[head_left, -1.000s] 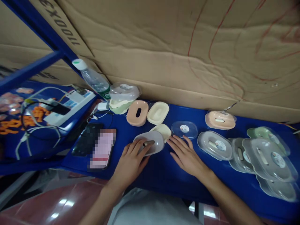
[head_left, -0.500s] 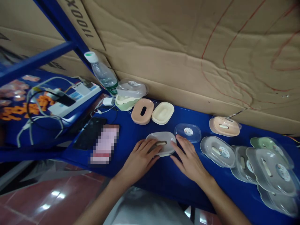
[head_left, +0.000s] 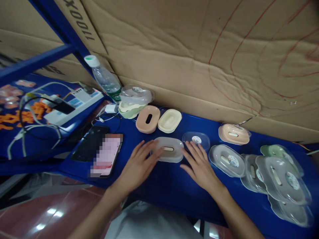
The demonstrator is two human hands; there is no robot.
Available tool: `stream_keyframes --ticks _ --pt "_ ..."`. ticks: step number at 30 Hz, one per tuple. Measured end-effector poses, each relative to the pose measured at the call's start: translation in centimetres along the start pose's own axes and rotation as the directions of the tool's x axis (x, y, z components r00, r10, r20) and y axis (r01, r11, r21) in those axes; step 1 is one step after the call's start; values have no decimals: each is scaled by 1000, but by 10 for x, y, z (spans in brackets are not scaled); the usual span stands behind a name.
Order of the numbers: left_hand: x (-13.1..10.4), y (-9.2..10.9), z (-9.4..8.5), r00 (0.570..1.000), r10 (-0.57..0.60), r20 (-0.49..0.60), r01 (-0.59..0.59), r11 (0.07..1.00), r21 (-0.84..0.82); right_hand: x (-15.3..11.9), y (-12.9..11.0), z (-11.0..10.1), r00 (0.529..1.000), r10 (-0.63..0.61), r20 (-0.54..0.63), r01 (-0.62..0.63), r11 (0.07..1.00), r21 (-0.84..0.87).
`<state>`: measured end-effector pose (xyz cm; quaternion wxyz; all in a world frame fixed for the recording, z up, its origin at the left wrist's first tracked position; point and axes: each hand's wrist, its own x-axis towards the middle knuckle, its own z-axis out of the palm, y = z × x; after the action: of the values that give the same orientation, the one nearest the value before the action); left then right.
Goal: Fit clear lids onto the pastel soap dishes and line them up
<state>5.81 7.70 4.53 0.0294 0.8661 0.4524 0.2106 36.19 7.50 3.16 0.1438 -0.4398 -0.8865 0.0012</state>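
A grey oval plastic box [head_left: 175,153] with a cream strip in its slot lies on the blue table between my hands. My left hand [head_left: 142,166] is open, its fingers stretched over the box's left end. Open too, with fingers spread, my right hand [head_left: 200,167] is beside the box's right end. Its fingertips overlap the near edge of a clear lid [head_left: 205,142] bearing a round white label. Whether the right fingers touch box or lid, I cannot tell. Behind the box are a peach slotted shell [head_left: 141,123] and a cream oval tray [head_left: 170,120].
Several covered grey boxes [head_left: 286,176] lie to the right, some overlapping, with a peach box [head_left: 235,132] behind. A water bottle [head_left: 106,79], stacked pieces [head_left: 136,96], a phone [head_left: 108,152] and a power strip [head_left: 74,108] are left. Cardboard [head_left: 174,49] walls the back.
My left hand has drawn left off the middle of the grey box, uncovering its slot. My right hand stays by the right end, fingers spread. The view has shifted slightly.
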Motion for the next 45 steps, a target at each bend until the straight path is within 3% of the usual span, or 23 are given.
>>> stream_keyframes --ticks 3,6,9,12,17,21,25,29,32,38,45 --pt "18 -13 -9 994 -95 -49 95 995 -3 -2 11 -1 989 140 -46 -144 987 -75" --pt "25 -13 -3 996 -38 75 39 999 -21 -4 15 1 982 179 -63 -185 977 -107" --pt "19 1 11 989 -29 145 34 999 -31 -3 15 2 979 191 -79 -200 971 -135" --pt "7 22 20 988 -73 134 73 997 7 -3 14 2 976 194 -101 -207 968 -144" --pt "-5 52 17 990 -100 103 93 993 69 0 14 -3 936 232 -265 -272 954 -126" --pt "-5 61 17 996 -57 65 56 998 16 2 7 -9 927 181 -328 -199 980 -20" --pt "-3 54 25 986 -167 -25 163 979 -123 3 -3 -7 951 144 -273 -109 984 139" --pt "-2 41 33 960 -278 23 265 884 -384 3 -8 -1 983 114 -144 -72 960 272" --pt "-2 35 34 966 -252 52 249 865 -436 1 -8 -3 992 10 -127 32 944 327" --pt "2 23 28 995 -96 -34 81 949 -305 1 -8 -11 987 -131 -97 148 969 197" --pt "10 20 23 995 -78 58 92 948 -305 -1 -12 -9 995 -85 -56 85 996 -2"
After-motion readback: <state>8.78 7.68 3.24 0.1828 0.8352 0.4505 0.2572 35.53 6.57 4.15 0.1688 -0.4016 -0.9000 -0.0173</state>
